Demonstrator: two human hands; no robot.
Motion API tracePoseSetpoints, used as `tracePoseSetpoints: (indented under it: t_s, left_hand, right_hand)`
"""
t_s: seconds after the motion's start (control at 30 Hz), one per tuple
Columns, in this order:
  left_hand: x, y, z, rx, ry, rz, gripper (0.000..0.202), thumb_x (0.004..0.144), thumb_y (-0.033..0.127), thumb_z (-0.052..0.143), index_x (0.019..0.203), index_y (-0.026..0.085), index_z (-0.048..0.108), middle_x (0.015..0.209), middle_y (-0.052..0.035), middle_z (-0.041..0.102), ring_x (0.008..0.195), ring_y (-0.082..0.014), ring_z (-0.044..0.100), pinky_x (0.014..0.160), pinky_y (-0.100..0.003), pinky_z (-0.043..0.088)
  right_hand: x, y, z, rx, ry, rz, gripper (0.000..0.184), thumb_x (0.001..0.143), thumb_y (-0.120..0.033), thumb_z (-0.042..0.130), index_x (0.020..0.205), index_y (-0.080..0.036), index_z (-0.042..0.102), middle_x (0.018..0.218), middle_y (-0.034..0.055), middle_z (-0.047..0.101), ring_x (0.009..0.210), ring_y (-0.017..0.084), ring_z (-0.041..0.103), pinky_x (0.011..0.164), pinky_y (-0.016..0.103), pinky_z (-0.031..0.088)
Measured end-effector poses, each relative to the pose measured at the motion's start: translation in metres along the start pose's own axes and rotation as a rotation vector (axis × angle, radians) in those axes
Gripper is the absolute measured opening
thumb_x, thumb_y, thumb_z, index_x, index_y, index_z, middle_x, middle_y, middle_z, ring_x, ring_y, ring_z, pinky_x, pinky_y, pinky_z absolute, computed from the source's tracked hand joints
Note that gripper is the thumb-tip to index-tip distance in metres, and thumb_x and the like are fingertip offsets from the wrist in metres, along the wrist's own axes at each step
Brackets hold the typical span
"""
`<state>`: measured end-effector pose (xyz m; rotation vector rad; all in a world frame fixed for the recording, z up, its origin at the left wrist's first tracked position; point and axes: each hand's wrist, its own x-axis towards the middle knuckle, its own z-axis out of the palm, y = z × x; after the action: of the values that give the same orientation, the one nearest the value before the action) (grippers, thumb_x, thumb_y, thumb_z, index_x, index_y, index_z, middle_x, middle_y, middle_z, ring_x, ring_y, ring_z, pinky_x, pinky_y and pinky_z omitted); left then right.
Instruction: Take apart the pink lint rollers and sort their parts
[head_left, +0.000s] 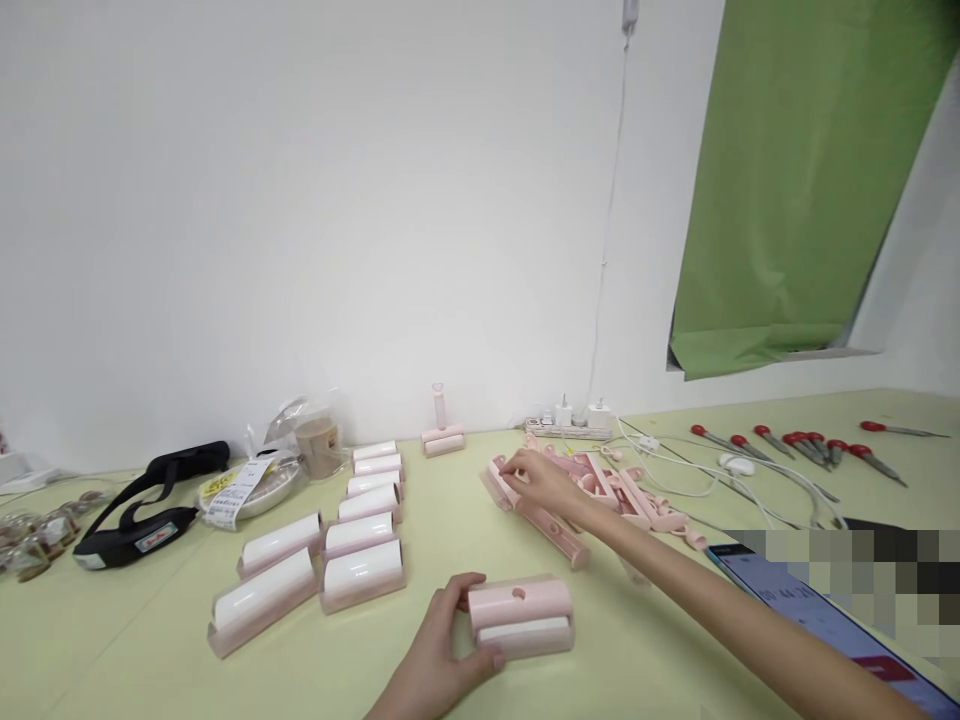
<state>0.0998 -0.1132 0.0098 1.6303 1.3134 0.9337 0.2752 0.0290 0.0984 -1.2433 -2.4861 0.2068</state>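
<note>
My left hand grips the left end of a lint roller head, a pink casing with a round hole on top and a white roll along its front. It rests on the table near the front edge. Farther back, my right hand reaches over the heap of pink plastic parts. Its fingers are pinched at the upper end of a pink plastic cover at the heap's left side. A longer pink casing with a hole lies just below that hand.
White rolls in clear sleeves lie in rows to the left. A lint roller with upright handle stands by the wall. Red-handled tools, white cables and a phone lie right; a black strap and bagged cup left.
</note>
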Motion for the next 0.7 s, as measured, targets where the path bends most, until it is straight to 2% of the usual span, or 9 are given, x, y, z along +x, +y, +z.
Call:
tracePoseSetpoints:
  t_s: [0.07,0.13,0.23,0.3,0.4,0.47,0.6,0.7]
  left_hand:
    - [-0.001,0.002,-0.001,0.019,-0.001,0.010,0.055,0.064,0.025,0.059,0.115,0.023,0.038,0.109,-0.0041,0.047,0.105,-0.0203,0.042,0.093,-0.029,0.029]
    - [-0.001,0.004,-0.002,0.032,-0.005,0.014,0.054,0.065,0.026,0.059,0.114,0.022,0.039,0.109,-0.0040,0.047,0.105,-0.0203,0.042,0.093,-0.029,0.030]
    - [-0.001,0.007,-0.003,0.047,-0.013,0.013,0.053,0.064,0.026,0.059,0.113,0.022,0.039,0.109,-0.0040,0.047,0.104,-0.0202,0.042,0.092,-0.029,0.030]
    - [-0.002,0.007,-0.003,0.055,-0.013,0.017,0.052,0.064,0.027,0.060,0.113,0.022,0.040,0.108,-0.0041,0.047,0.102,-0.0202,0.043,0.091,-0.029,0.031]
    - [-0.001,0.007,-0.003,0.058,-0.010,0.022,0.053,0.064,0.028,0.060,0.113,0.022,0.040,0.107,-0.0044,0.047,0.101,-0.0202,0.044,0.090,-0.028,0.032]
    - [-0.001,0.006,-0.003,0.059,-0.007,0.019,0.053,0.065,0.029,0.060,0.113,0.022,0.040,0.107,-0.0044,0.048,0.101,-0.0201,0.044,0.090,-0.028,0.032]
    - [-0.001,0.005,-0.003,0.066,0.004,0.033,0.053,0.066,0.031,0.060,0.113,0.021,0.040,0.107,-0.0046,0.048,0.100,-0.0198,0.044,0.089,-0.027,0.032]
    - [0.000,0.006,-0.003,0.065,0.000,0.039,0.054,0.066,0.033,0.060,0.114,0.021,0.040,0.106,-0.0049,0.049,0.099,-0.0198,0.045,0.089,-0.028,0.033]
  right_hand:
    - [0.026,-0.002,0.008,-0.035,-0.028,0.026,0.022,0.082,-0.024,0.046,0.085,-0.010,0.063,0.097,0.0114,0.056,0.099,0.022,0.047,0.086,0.035,0.034]
    - [0.043,-0.007,0.019,-0.053,-0.068,0.063,0.022,0.081,-0.027,0.051,0.092,-0.010,0.059,0.105,0.0109,0.053,0.101,0.023,0.047,0.086,0.039,0.036]
    - [0.053,-0.014,0.030,-0.035,-0.138,0.132,0.028,0.083,-0.029,0.049,0.107,-0.014,0.050,0.111,0.0081,0.051,0.095,0.019,0.052,0.080,0.039,0.043]
    - [0.050,-0.015,0.030,0.020,-0.191,0.169,0.026,0.083,-0.028,0.049,0.104,-0.013,0.051,0.104,0.0069,0.054,0.087,0.016,0.055,0.074,0.035,0.047]
    - [0.030,-0.015,0.016,0.172,-0.273,0.154,0.019,0.083,-0.024,0.045,0.081,-0.009,0.057,0.078,0.0047,0.061,0.065,0.013,0.058,0.057,0.025,0.047]
    - [0.008,-0.014,0.003,0.291,-0.312,0.101,0.020,0.081,-0.018,0.039,0.069,-0.011,0.055,0.062,0.0023,0.060,0.053,0.010,0.056,0.049,0.020,0.044]
    - [-0.038,-0.018,-0.016,0.449,-0.331,0.005,0.004,0.069,-0.014,0.043,0.070,-0.016,0.046,0.053,-0.0046,0.055,0.047,0.008,0.052,0.043,0.016,0.038]
    - [-0.056,-0.024,-0.016,0.439,-0.228,-0.043,0.011,0.061,-0.016,0.049,0.066,-0.018,0.040,0.050,-0.0075,0.046,0.046,0.007,0.046,0.039,0.016,0.029]
